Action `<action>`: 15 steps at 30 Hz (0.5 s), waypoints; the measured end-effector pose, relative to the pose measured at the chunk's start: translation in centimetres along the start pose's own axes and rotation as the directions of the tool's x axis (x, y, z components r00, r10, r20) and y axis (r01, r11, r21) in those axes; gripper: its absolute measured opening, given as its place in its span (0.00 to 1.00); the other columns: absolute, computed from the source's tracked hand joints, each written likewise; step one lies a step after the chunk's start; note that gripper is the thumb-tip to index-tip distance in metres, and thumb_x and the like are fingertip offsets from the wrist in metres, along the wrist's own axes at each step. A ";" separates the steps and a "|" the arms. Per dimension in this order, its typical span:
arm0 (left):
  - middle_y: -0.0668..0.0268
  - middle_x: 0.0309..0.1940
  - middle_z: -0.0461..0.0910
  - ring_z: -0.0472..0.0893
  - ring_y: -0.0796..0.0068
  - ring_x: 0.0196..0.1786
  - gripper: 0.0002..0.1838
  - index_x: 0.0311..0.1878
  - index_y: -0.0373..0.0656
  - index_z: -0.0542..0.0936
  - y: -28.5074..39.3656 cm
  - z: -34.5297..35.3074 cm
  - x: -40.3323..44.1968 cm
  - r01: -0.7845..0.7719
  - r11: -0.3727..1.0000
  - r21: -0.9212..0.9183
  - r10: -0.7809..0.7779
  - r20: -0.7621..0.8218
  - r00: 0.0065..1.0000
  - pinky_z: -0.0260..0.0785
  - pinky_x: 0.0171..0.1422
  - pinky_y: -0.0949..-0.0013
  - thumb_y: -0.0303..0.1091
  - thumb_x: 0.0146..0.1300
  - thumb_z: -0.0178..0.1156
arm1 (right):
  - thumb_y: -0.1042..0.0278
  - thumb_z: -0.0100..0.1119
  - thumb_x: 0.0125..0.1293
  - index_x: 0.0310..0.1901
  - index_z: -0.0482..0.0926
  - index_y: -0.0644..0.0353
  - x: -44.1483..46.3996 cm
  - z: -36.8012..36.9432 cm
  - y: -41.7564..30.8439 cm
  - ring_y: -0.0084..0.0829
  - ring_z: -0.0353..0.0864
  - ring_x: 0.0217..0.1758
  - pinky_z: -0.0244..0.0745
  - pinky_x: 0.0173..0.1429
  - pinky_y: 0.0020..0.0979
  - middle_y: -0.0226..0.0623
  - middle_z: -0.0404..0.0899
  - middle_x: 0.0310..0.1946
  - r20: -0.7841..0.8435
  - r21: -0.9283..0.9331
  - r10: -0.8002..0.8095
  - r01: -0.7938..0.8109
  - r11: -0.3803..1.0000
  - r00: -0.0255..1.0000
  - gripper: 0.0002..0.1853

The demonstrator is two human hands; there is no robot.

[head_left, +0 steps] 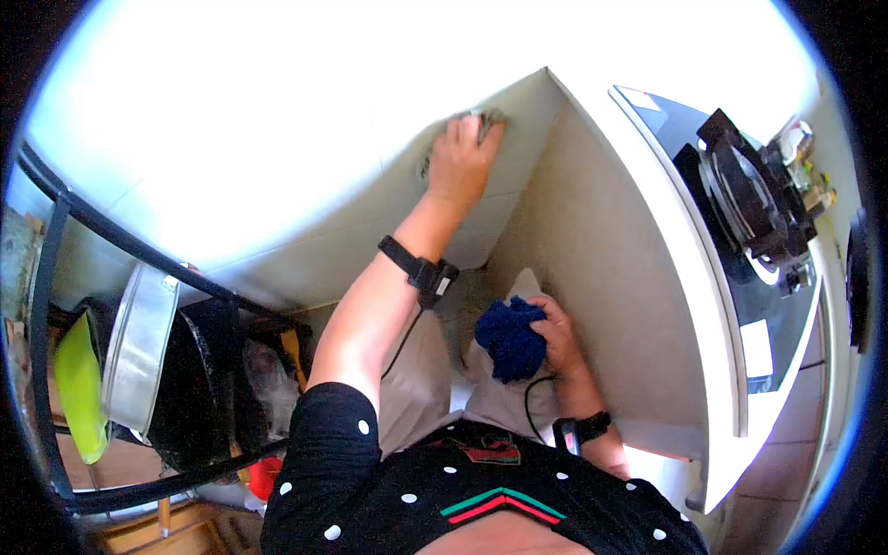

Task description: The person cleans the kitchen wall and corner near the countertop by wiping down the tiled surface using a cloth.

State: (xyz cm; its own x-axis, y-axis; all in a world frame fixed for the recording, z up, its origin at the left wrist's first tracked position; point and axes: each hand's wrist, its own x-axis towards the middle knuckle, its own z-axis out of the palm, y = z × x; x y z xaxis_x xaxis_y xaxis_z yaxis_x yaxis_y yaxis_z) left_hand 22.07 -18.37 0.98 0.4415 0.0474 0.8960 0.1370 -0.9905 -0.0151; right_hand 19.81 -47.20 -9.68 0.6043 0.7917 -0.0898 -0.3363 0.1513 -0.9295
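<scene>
My left hand reaches up to the pale tiled wall, its fingers bent over a small greyish thing against the tiles, too unclear to name. Lower down, in front of my legs, my right hand grips a bunched dark blue cloth from its right side. The cloth hangs clear of the wall. Each wrist wears a black band with a small device and a thin cable.
Beside my right arm stands a beige panel under a white-edged counter with a black gas stove. At left, a black metal rack holds a silver pan and a green item.
</scene>
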 end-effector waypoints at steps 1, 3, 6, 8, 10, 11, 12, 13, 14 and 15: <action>0.57 0.42 0.72 0.73 0.57 0.44 0.20 0.54 0.47 0.77 0.2 0.4 -1.3 0.018 1.000 -0.020 -0.017 0.080 0.997 0.71 0.44 0.59 0.22 0.56 0.55 | 0.74 0.54 0.55 0.51 0.73 0.60 0.0 -0.1 0.1 0.26 0.77 0.43 0.75 0.52 0.31 0.33 0.78 0.42 0.006 0.012 0.009 -0.010 1.000 1.000 0.19; 0.57 0.42 0.72 0.74 0.57 0.45 0.21 0.54 0.48 0.76 0.5 0.8 -4.3 0.036 0.999 -0.041 -0.029 0.158 0.987 0.71 0.45 0.59 0.22 0.57 0.55 | 0.73 0.54 0.55 0.51 0.72 0.60 -0.2 -0.4 0.6 0.26 0.77 0.44 0.74 0.52 0.30 0.33 0.78 0.42 0.003 0.044 0.014 -0.014 0.999 1.000 0.19; 0.57 0.44 0.72 0.73 0.53 0.48 0.22 0.54 0.48 0.77 -1.2 -0.2 -10.6 0.128 0.992 -0.002 -0.117 0.390 0.913 0.70 0.50 0.56 0.23 0.54 0.55 | 0.72 0.54 0.55 0.51 0.72 0.60 -0.1 -0.7 1.3 0.26 0.76 0.45 0.73 0.53 0.30 0.33 0.77 0.42 -0.009 0.045 -0.005 0.005 0.999 1.000 0.19; 0.56 0.45 0.72 0.73 0.52 0.48 0.22 0.53 0.47 0.77 -3.7 -0.5 -15.5 0.134 0.991 0.024 -0.131 0.438 0.889 0.70 0.51 0.55 0.22 0.53 0.55 | 0.72 0.54 0.56 0.51 0.72 0.60 0.0 -0.8 1.5 0.25 0.76 0.45 0.72 0.54 0.29 0.32 0.77 0.42 -0.015 0.010 -0.024 0.024 1.000 1.000 0.19; 0.54 0.45 0.72 0.73 0.51 0.48 0.22 0.52 0.48 0.78 -6.4 -0.8 -18.8 0.327 0.945 0.013 -0.298 0.449 0.842 0.69 0.51 0.54 0.20 0.52 0.54 | 0.72 0.53 0.56 0.51 0.72 0.61 0.2 -1.0 1.6 0.25 0.75 0.46 0.71 0.55 0.29 0.32 0.77 0.42 0.022 0.018 -0.039 0.038 0.999 0.999 0.18; 0.54 0.45 0.72 0.73 0.50 0.48 0.22 0.52 0.48 0.78 -6.9 -2.1 -18.6 0.389 0.921 0.011 -0.351 0.452 0.820 0.69 0.52 0.54 0.19 0.52 0.54 | 0.72 0.53 0.56 0.51 0.72 0.61 0.4 -1.2 1.7 0.25 0.75 0.46 0.71 0.55 0.29 0.32 0.77 0.42 0.024 0.023 -0.037 0.037 0.999 0.999 0.18; 0.53 0.43 0.72 0.74 0.51 0.46 0.20 0.51 0.47 0.78 -7.5 -3.4 -18.3 0.315 0.948 0.043 -0.307 0.389 0.869 0.69 0.50 0.55 0.19 0.54 0.53 | 0.72 0.53 0.56 0.51 0.72 0.61 0.4 -1.3 1.9 0.25 0.75 0.46 0.71 0.55 0.29 0.32 0.77 0.43 0.006 0.001 -0.045 0.045 0.999 0.999 0.18; 0.52 0.41 0.72 0.74 0.51 0.45 0.18 0.50 0.47 0.79 -7.4 -5.2 -16.9 0.243 0.967 0.080 -0.255 0.326 0.910 0.69 0.47 0.57 0.20 0.56 0.53 | 0.72 0.53 0.56 0.50 0.72 0.62 0.4 -1.3 2.1 0.25 0.76 0.46 0.71 0.55 0.28 0.32 0.77 0.43 -0.013 -0.023 -0.052 0.052 0.998 0.999 0.18; 0.52 0.41 0.72 0.74 0.51 0.45 0.18 0.50 0.47 0.79 -7.3 -6.1 -15.1 0.243 0.967 0.081 -0.256 0.329 0.909 0.69 0.47 0.57 0.20 0.56 0.53 | 0.72 0.53 0.56 0.50 0.72 0.62 0.5 -1.3 2.0 0.25 0.76 0.46 0.71 0.55 0.28 0.32 0.77 0.43 -0.013 -0.020 -0.049 0.049 0.999 0.999 0.18; 0.53 0.40 0.72 0.74 0.52 0.44 0.18 0.49 0.46 0.79 -7.4 -6.7 -12.9 0.239 0.968 0.071 -0.250 0.233 0.940 0.69 0.48 0.58 0.19 0.55 0.54 | 0.72 0.53 0.56 0.51 0.72 0.62 0.6 -1.1 1.8 0.25 0.76 0.46 0.71 0.55 0.28 0.32 0.77 0.43 0.003 0.029 -0.037 0.037 0.999 0.999 0.18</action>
State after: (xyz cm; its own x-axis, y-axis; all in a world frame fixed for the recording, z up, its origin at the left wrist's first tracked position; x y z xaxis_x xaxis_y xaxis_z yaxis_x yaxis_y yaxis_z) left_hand 9.46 -12.48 -7.49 0.5877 0.3220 0.7422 0.3016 -0.9385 0.1683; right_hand 20.34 -47.11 -11.85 0.6141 0.7873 -0.0545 -0.3345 0.1972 -0.9215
